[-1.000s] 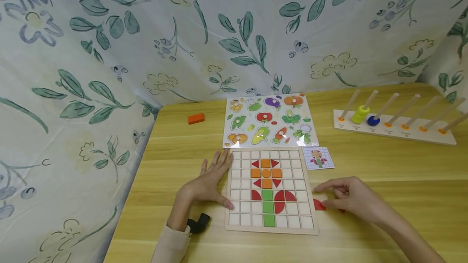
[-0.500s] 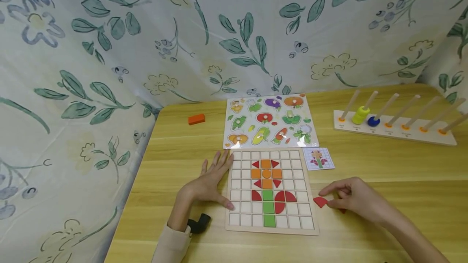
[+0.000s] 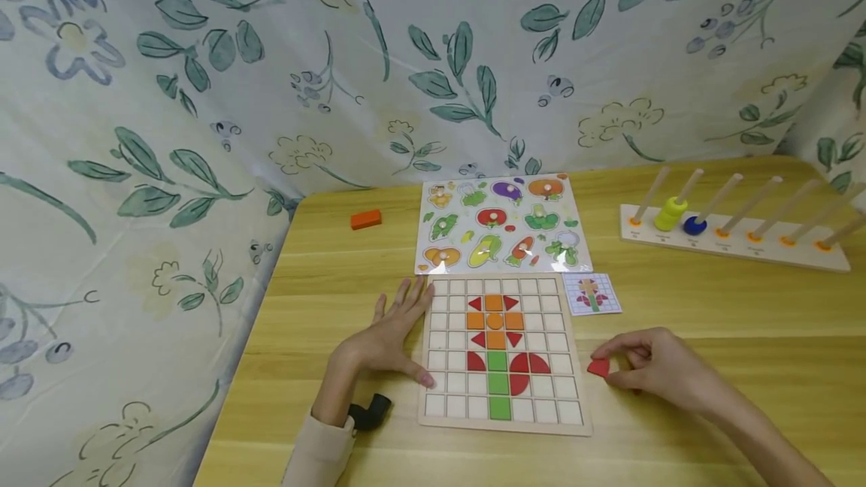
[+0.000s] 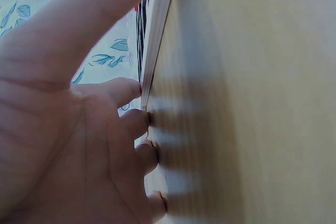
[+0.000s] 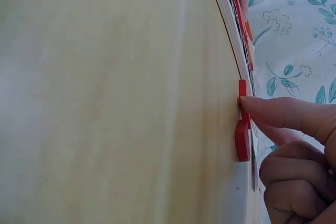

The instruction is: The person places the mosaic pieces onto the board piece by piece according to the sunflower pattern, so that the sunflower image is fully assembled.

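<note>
A wooden grid board [image 3: 440,415] lies on the table, bearing a flower made of red, orange and green tiles. My left hand [image 3: 406,333] rests flat against the board's left edge, fingers straight and thumb on its frame; the left wrist view shows the fingertips [image 4: 137,121] against the board's edge [image 4: 157,35]. Just right of the board, my right hand [image 3: 619,368] pinches a small red piece [image 3: 598,367] between thumb and forefinger, low over the table. In the right wrist view the forefinger [image 5: 283,113] lies on the red piece [image 5: 242,140], with the other fingers curled.
A vegetable peg puzzle [image 3: 504,224] lies behind the board, with a small pattern card [image 3: 591,293] beside it. An orange block [image 3: 366,219] sits at the back left. A peg rack [image 3: 734,240] with yellow and blue rings stands at the far right. Floral cloth walls the back and left.
My right hand has drawn the red piece a little up and away from the table's near side, closing thumb and forefinger on it. The left hand has not moved.
</note>
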A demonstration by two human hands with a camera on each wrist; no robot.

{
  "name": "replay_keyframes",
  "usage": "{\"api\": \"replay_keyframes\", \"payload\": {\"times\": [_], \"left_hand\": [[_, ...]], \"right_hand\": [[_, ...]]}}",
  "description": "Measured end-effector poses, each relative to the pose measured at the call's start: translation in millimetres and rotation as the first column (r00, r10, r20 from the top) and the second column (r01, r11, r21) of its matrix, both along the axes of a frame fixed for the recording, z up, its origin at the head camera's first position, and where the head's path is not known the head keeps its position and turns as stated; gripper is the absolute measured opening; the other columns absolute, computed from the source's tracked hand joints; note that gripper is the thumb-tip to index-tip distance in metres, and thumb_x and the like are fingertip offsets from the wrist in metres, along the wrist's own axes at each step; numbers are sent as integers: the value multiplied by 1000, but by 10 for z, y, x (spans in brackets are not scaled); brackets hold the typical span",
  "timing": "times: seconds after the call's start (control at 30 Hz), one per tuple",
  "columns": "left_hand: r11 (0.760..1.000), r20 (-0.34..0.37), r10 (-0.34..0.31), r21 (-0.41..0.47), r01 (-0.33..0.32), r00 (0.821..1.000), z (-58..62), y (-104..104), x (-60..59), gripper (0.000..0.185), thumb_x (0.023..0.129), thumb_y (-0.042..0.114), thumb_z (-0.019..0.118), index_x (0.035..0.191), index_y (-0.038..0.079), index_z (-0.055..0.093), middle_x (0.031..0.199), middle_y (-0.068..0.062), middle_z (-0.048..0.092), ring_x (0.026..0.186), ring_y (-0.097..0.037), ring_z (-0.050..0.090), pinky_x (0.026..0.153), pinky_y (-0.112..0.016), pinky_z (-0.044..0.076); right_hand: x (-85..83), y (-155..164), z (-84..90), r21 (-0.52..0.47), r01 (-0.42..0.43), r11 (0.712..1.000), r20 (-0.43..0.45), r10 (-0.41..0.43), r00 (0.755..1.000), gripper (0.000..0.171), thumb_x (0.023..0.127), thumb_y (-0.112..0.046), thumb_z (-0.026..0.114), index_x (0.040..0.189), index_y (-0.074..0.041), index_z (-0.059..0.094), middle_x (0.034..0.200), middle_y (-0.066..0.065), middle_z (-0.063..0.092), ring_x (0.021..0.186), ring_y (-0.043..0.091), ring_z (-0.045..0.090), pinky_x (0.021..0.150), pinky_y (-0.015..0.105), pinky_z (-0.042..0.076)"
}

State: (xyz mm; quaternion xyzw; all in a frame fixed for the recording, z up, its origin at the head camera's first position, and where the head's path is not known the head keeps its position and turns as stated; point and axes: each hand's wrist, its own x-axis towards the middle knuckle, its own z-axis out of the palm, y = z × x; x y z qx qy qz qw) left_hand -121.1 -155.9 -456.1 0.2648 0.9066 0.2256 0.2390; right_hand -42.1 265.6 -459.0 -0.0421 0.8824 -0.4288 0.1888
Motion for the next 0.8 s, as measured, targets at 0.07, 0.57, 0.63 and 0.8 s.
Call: {"api": "replay_keyframes", "payload": {"times": [0.07, 0.57, 0.63, 0.8], "left_hand": [[1000, 3, 5, -13, -5, 1000, 10, 1, 3, 147, 66, 52, 95, 167, 19, -6, 174, -5, -20, 161, -32, -21, 127, -65, -13], [1000, 8, 7, 3, -7, 1000, 21, 14, 8, 145, 66, 51, 95, 168, 19, -4, 174, -4, -20, 161, -31, -20, 127, -66, -12], [1000, 10, 10, 5, -10, 1000, 13, 15, 6, 145, 66, 51, 95, 168, 19, -4, 174, -4, -20, 161, -31, -20, 127, -66, -12], [1000, 8, 8, 7, -8, 1000, 10, 8, 3, 145, 66, 51, 95, 168, 19, -3, 174, -5, -19, 161, -32, -20, 126, -67, -12]], "right_hand": [[-2, 27, 7, 14, 8, 1000, -13, -7, 1000, 30, 82, -17, 86, 110, -10, 79, 63, -7, 27, 57, 4, 27, 51, 24, 25], [-6, 40, 12, 2, 42, 999, 32, -42, 999, 33, 80, -20, 89, 107, -6, 76, 65, -6, 27, 58, 5, 28, 50, 24, 27], [-5, 38, 10, 16, 43, 999, 24, -43, 999, 32, 81, -20, 88, 107, -6, 76, 65, -6, 27, 58, 5, 28, 50, 25, 26], [-10, 9, 11, 49, 45, 998, -2, -45, 999, 31, 84, -21, 86, 108, -5, 76, 65, -5, 31, 56, 5, 29, 49, 24, 26]]}}
